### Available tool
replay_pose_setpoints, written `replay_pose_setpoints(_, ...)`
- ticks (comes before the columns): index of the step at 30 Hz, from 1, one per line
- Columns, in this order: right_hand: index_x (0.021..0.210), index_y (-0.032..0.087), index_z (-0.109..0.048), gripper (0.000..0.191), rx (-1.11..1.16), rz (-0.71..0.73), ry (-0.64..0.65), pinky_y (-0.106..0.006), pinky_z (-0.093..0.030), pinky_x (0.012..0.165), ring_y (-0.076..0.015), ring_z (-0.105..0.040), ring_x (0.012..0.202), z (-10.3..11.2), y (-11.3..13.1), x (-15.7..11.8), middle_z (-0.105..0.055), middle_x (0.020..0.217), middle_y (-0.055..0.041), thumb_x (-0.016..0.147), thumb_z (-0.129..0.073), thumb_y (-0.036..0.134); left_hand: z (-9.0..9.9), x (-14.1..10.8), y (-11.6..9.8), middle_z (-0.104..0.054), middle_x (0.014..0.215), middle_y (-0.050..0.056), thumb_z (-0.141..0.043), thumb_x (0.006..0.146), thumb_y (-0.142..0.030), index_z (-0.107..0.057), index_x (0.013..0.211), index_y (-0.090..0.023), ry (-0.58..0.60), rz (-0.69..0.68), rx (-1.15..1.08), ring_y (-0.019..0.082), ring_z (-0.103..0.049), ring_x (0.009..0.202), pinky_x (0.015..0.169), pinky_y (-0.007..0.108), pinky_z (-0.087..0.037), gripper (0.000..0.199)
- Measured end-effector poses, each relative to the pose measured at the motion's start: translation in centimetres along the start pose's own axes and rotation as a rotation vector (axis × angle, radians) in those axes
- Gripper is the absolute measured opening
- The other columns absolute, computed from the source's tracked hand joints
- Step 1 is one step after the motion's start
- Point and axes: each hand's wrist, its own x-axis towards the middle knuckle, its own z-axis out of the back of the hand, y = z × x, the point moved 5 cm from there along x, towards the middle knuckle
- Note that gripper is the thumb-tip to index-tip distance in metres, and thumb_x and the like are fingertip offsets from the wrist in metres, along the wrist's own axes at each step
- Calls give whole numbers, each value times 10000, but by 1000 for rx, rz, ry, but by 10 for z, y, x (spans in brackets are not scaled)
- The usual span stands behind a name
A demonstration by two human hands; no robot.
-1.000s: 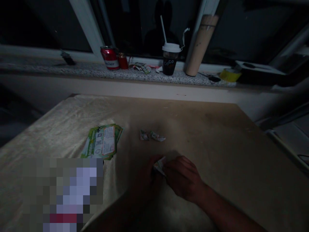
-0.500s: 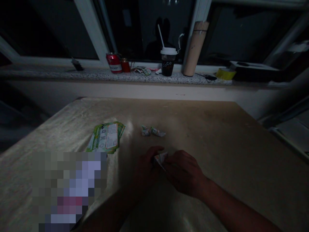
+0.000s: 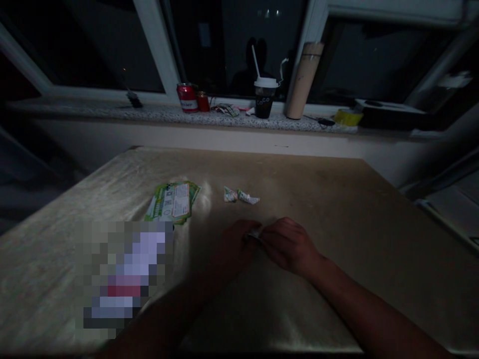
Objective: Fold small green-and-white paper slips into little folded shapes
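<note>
Small folded paper: here it is, the small folded paper (image 3: 255, 234), up between both hands over the near middle of the table, seen nearly edge-on, so we catch only a pale sliver
Right hand: we see the right hand (image 3: 290, 244) with thumb and fingertips drawn together in a pinch on the paper's right end, the other fingers curled in behind
Left hand: in deep shadow we find the left hand (image 3: 237, 244), fingers bent round and closed on the paper's left end; how tightly, we cannot tell
Printed scraps: just beyond the hands we spot a left printed scrap (image 3: 230, 194) and a right printed scrap (image 3: 248, 197), side by side, both folded
Green leaflets: over to the left, we have a fanned stack of green leaflets (image 3: 175, 202), print and square codes on the top one
Pixelated patch: nearer us, a pixelated patch (image 3: 138, 269) hides whatever lies there
Table: under it all we get the brownish table (image 3: 329, 199), shiny in places
Windowsill: at the back, on the speckled windowsill (image 3: 101, 110), we pick out a red can (image 3: 187, 97), a lidded cup (image 3: 264, 99) with a straw, and a tall tan cylinder (image 3: 305, 80)
</note>
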Motion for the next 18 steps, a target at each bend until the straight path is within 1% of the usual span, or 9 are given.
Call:
replay_pose_setpoints(2, 1052, 147, -751, 153, -21, 14, 54, -377, -546, 763, -217, -700, 801, 1, -1, -1, -784, 922, -91, 1044, -600, 167, 4, -1, -7, -727, 1233, 118, -525, 956, -128, -743, 1184, -151, 36, -67, 131, 303, -715, 1132, 998, 444, -585, 316)
replay_pose_setpoints(4, 1006, 147, -753, 198, -46, 29, 116, -376, -532, 757, -214, -680, 766, -1, 0, -1, -762, 859, -81, 1061, -565, 179, 6, -4, -14, -731, 1144, 134, -583, 966, -127, -772, 1068, -146, 94, -138, 262, 323, -708, 1062, 946, 478, -587, 215)
replay_pose_setpoints(5, 974, 152, -751, 229, -58, 36, 148, -373, -524, 747, -210, -663, 737, -2, 1, -1, -744, 817, -70, 1071, -546, 187, 6, -5, -18, -742, 1056, 125, -612, 954, -104, -776, 987, -148, 131, -172, 320, 314, -711, 989, 899, 470, -592, 173)
replay_pose_setpoints(7, 914, 167, -745, 293, -81, 43, 210, -365, -510, 726, -202, -624, 686, -7, 3, -1, -703, 744, -49, 1090, -512, 197, 2, -8, -21, -747, 920, 95, -628, 922, -27, -763, 887, -153, 193, -235, 417, 282, -705, 864, 823, 427, -589, 188)
replay_pose_setpoints(9, 887, 173, -741, 331, -99, 33, 258, -359, -501, 711, -201, -609, 680, -11, 4, -4, -688, 727, -43, 1100, -488, 185, -3, -12, -21, -752, 896, 89, -618, 905, 23, -756, 892, -149, 226, -287, 484, 266, -700, 819, 787, 396, -576, 221)
replay_pose_setpoints(12, 974, 151, -762, 282, -113, -6, 282, -373, -511, 732, -221, -631, 763, -13, 3, -11, -749, 877, -85, 1099, -512, 187, -8, -18, -15, -759, 942, 113, -603, 907, 40, -751, 1007, -128, 229, -344, 518, 279, -703, 831, 773, 405, -562, 245)
replay_pose_setpoints(14, 1032, 143, -766, 245, -120, -50, 280, -406, -537, 807, -250, -654, 866, -12, 2, -16, -770, 983, -107, 1096, -534, 190, -8, -23, -8, -759, 981, 121, -582, 904, 50, -740, 1041, -125, 213, -357, 505, 286, -700, 852, 776, 418, -557, 274)
replay_pose_setpoints(15, 1070, 137, -765, 222, -111, -77, 290, -412, -542, 828, -251, -658, 885, -12, 1, -18, -772, 1007, -108, 1092, -548, 181, -7, -25, -5, -756, 985, 114, -574, 903, 51, -735, 1035, -132, 205, -354, 494, 284, -694, 849, 766, 416, -551, 277)
replay_pose_setpoints(18, 1041, 159, -762, 169, -82, -147, 295, -407, -534, 783, -238, -652, 825, -9, -1, -22, -764, 931, -76, 1078, -597, 166, -2, -31, 5, -733, 969, 70, -561, 937, 21, -710, 989, -170, 161, -323, 422, 257, -664, 837, 757, 395, -519, 247)
